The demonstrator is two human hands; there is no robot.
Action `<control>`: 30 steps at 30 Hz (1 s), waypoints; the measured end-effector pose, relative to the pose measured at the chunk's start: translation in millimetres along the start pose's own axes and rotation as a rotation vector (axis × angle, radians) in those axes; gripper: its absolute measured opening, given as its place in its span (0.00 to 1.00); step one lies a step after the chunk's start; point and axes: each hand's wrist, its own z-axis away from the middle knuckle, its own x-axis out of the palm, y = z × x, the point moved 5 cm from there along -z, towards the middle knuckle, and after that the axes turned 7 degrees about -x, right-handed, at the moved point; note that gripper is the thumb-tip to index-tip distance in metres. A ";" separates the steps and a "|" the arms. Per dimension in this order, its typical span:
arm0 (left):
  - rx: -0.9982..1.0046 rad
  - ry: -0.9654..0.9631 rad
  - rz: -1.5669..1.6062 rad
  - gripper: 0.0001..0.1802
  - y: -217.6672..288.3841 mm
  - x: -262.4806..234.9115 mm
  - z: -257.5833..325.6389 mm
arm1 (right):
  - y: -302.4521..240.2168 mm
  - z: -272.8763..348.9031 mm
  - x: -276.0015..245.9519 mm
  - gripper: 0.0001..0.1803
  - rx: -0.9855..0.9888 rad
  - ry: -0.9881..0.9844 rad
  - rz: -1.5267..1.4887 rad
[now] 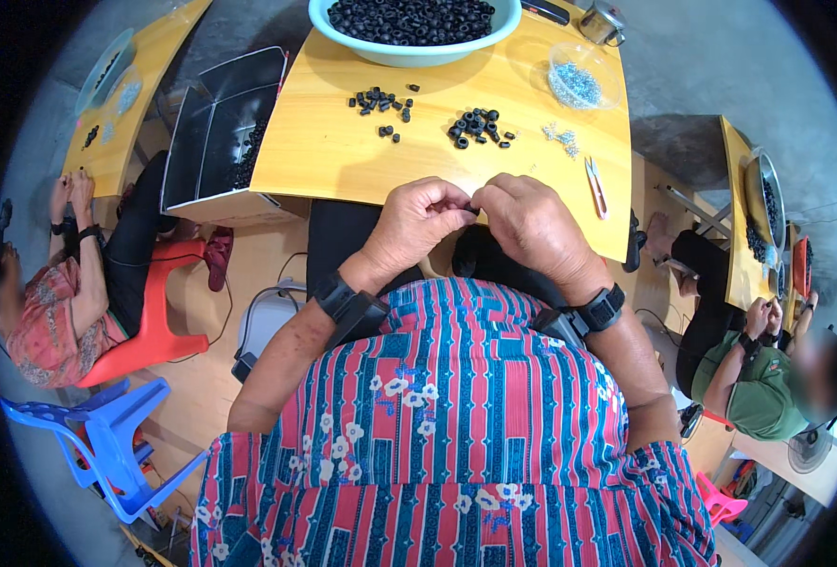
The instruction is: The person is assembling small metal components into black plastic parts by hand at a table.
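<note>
In front of my chest, just off the table's near edge, my two hands meet. My left hand is closed, thumb and fingers pinching a small black cylindrical part. My right hand is curled shut against that part's right end; its fingertips are hidden, so what they grip does not show. Beyond the hands, a pile of hollow black parts lies on the table. Left of it is a looser scatter of black parts. Small silvery pieces lie to the right, near thread snips.
A pale green basin full of black parts stands at the far edge. A clear bowl of silvery pieces and a metal mug are far right. A black-lined box adjoins the table's left. Two people sit at side tables.
</note>
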 end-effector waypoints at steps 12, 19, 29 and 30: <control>-0.021 -0.014 0.217 0.08 -4.2 -1.2 1.5 | 26.5 10.9 20.6 0.07 0.547 0.202 -0.732; -0.033 -0.020 0.268 0.09 -5.2 -1.2 1.1 | 24.7 11.3 19.0 0.08 0.418 0.235 -0.573; -0.162 -0.072 0.504 0.08 -11.6 5.3 2.4 | 7.2 3.0 7.0 0.11 0.116 0.230 -0.229; -0.163 -0.072 0.506 0.08 -10.4 4.0 1.7 | 9.2 2.1 6.5 0.10 0.155 0.244 -0.322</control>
